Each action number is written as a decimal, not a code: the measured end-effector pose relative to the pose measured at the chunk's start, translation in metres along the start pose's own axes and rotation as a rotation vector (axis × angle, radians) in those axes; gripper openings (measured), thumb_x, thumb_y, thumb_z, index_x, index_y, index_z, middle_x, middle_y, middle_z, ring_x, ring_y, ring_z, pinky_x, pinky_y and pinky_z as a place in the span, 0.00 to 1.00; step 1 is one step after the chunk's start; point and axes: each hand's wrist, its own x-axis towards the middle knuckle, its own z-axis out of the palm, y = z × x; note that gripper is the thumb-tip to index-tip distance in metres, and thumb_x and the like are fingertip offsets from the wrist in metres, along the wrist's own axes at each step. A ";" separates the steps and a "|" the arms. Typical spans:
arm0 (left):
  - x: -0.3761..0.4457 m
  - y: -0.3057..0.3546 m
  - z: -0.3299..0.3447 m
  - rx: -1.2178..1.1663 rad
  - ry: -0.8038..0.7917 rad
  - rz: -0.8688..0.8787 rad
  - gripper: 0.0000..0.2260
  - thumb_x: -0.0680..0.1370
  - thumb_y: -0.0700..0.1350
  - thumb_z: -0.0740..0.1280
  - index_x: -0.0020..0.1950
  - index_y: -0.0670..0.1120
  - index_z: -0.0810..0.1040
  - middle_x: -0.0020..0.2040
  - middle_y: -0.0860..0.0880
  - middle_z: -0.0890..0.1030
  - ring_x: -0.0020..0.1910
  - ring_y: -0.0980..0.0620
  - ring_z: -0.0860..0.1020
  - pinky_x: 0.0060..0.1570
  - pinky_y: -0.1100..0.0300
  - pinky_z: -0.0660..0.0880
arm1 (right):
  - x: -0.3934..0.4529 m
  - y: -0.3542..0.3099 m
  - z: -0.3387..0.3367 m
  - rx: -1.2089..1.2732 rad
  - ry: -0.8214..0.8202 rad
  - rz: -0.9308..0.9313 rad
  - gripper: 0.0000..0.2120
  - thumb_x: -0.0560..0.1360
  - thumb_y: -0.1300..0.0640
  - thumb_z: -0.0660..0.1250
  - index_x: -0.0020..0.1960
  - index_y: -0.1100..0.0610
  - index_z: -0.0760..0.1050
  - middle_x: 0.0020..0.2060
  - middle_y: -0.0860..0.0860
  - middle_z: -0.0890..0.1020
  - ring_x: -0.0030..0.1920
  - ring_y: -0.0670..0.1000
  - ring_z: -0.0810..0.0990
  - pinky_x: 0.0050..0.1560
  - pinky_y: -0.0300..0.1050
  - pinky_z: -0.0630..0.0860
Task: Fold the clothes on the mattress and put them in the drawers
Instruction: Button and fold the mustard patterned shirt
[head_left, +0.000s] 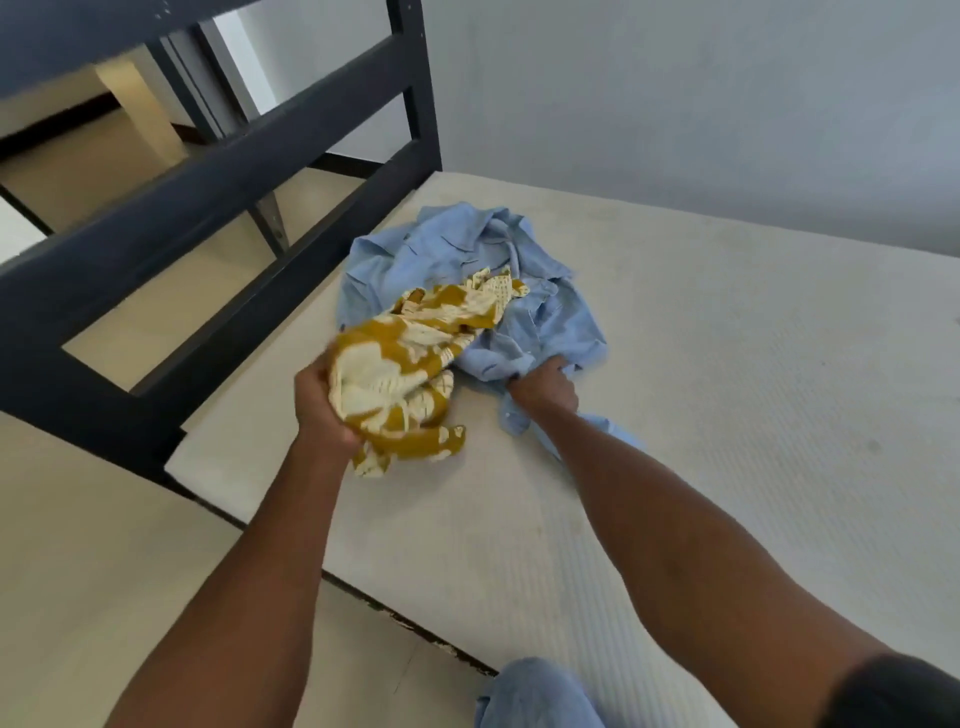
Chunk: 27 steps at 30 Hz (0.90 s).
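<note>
Two garments lie bunched together on the mattress, toward its left edge and well short of the far wall. The mustard-and-cream patterned garment is crumpled into a loose wad, its far end draped over the light blue shirt and its near end hanging down to touch the mattress. The left hand grasps this wad from the left side, fingers curled into the cloth, lifting most of it a little off the bed; the picture is slightly smeared around that hand.

The blue shirt is spread in a rumpled heap, collar and button placket showing, and it reaches from the far left part of the mattress down toward the near side. The right hand is clenched on a fold at the shirt's near edge, knuckles up, with a strip of blue cloth trailing under the wrist and along the forearm.

Both bare forearms stretch in from the near side. A knee in pale blue trousers presses at the near edge of the mattress. The mattress is off-white with a fine ribbed texture. To the left stands a dark bed frame with horizontal rails, and beyond it a beige tiled floor. A plain pale wall runs behind the bed.
</note>
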 end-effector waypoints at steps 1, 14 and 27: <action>-0.005 -0.004 -0.020 0.053 -0.131 -0.147 0.19 0.82 0.52 0.58 0.62 0.42 0.80 0.60 0.40 0.82 0.56 0.40 0.81 0.61 0.46 0.74 | 0.005 -0.001 -0.003 -0.052 -0.010 -0.022 0.30 0.77 0.48 0.65 0.74 0.58 0.63 0.68 0.57 0.74 0.66 0.58 0.75 0.64 0.50 0.70; -0.019 -0.053 -0.041 1.255 -0.150 -0.455 0.13 0.72 0.47 0.73 0.51 0.41 0.81 0.44 0.42 0.85 0.43 0.44 0.82 0.51 0.56 0.78 | -0.036 -0.151 -0.069 0.455 -0.393 -0.551 0.22 0.74 0.57 0.73 0.65 0.54 0.72 0.55 0.48 0.78 0.53 0.42 0.77 0.57 0.39 0.74; -0.176 -0.208 0.086 1.268 -0.761 -0.215 0.06 0.76 0.38 0.67 0.51 0.45 0.80 0.49 0.48 0.82 0.45 0.52 0.80 0.45 0.60 0.80 | -0.145 0.161 -0.117 0.865 -0.709 0.151 0.26 0.80 0.41 0.61 0.65 0.61 0.77 0.61 0.60 0.80 0.61 0.59 0.79 0.68 0.56 0.71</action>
